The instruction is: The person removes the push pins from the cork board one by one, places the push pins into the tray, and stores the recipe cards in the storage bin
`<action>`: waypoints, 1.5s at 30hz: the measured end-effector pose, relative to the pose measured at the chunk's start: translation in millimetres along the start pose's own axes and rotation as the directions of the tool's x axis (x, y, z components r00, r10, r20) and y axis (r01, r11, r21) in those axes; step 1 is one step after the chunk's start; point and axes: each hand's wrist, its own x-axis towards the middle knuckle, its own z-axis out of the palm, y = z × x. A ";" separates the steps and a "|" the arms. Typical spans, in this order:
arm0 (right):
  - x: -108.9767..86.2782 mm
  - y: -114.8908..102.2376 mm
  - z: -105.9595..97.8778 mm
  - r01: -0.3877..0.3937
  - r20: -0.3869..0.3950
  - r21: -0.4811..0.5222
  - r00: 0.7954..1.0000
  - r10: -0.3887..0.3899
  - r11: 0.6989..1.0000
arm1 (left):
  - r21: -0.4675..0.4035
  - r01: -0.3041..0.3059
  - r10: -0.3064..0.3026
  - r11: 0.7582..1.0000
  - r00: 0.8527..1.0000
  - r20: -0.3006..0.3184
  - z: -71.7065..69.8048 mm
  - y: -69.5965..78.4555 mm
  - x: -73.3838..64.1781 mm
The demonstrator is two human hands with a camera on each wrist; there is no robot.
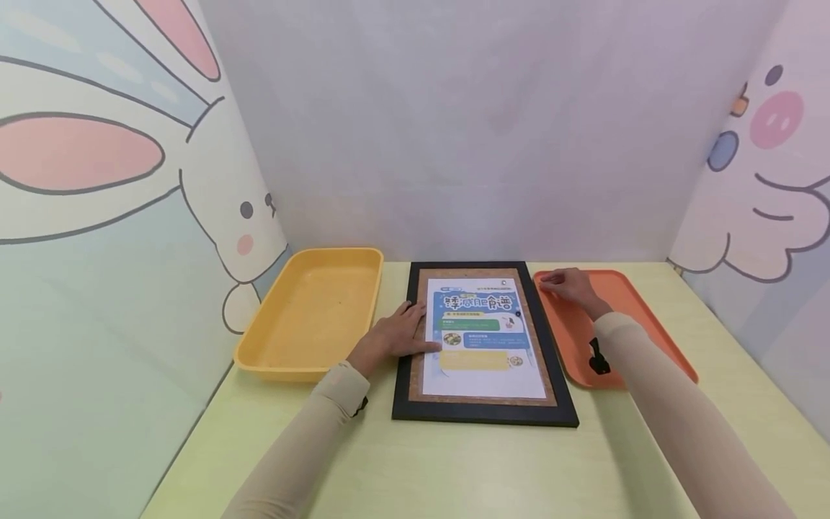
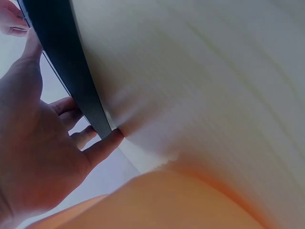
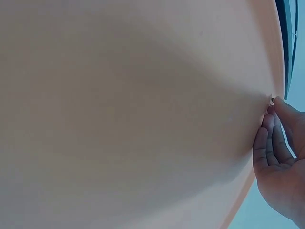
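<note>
My left hand (image 1: 397, 333) rests with spread fingers on the left side of a black-framed cork board (image 1: 486, 412). On the cork lies a printed paper poster (image 1: 483, 382), overlapped by the thumb. In the left wrist view, fingers (image 2: 106, 147) reach to the frame's black edge (image 2: 71, 62). Over the upper left of an orange tray (image 1: 638, 324), my right hand (image 1: 573, 286) has its thumb and forefinger tips together. A tiny dark thing (image 3: 273, 100) shows between those tips in the right wrist view; its kind is too small to tell.
A deep yellow tray (image 1: 311, 310) stands left of the board. All lie on a pale table (image 1: 454, 468) against a plain back wall (image 1: 454, 144), with cartoon-printed panels (image 1: 84, 324) at both sides. A small dark dot (image 1: 518, 313) sits at the poster's right edge.
</note>
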 end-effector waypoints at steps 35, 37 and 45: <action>5.5 -4.3 2.2 0.063 0.010 0.002 0.998 -0.063 0.998 | -0.018 0.007 -0.008 1.000 1.000 -0.019 4.9 -1.5 1.8; 5.7 -7.0 2.7 0.070 0.015 -0.005 0.997 -0.070 0.998 | -0.017 0.004 -0.005 1.000 1.000 -0.021 5.2 -1.6 1.8; 5.8 -19.1 0.5 0.082 0.030 -0.001 0.996 -0.082 0.997 | -0.003 0.000 0.000 1.000 1.000 -0.020 5.2 -1.8 2.4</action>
